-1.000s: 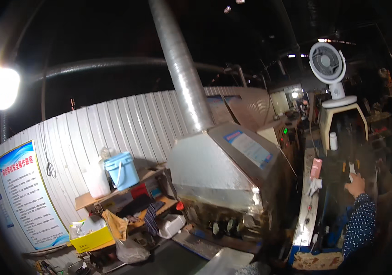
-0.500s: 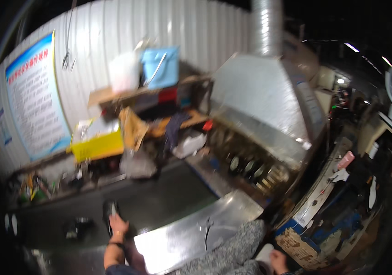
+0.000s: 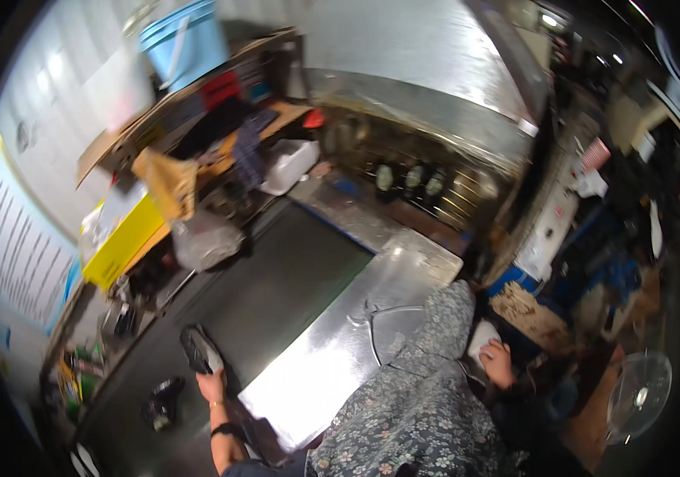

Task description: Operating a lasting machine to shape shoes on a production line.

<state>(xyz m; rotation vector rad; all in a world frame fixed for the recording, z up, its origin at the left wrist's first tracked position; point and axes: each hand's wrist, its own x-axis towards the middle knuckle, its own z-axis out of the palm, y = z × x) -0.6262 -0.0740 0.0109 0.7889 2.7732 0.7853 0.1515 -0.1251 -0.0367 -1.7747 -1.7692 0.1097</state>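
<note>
My left hand is closed on the near end of a black shoe with a pale inside, at the dark conveyor belt. To its left, on the belt, sits a second glossy black shoe, its shape partly blurred. My right hand, fingers curled, is at a white object beside my floral apron; the object's kind is unclear. Between my arms lies a shiny metal sheet, with a pair of pliers on it.
Under a metal hood, several dark shoes stand by a rack. A yellow box, a plastic bag and a shelf with a blue bucket line the far left. At right is a cluttered bench; a clear round object is nearer.
The view has tilted down and turned, so the surroundings shift. My left hand, flat on the shoe before, now grips its near end. My right hand stays at the white object.
</note>
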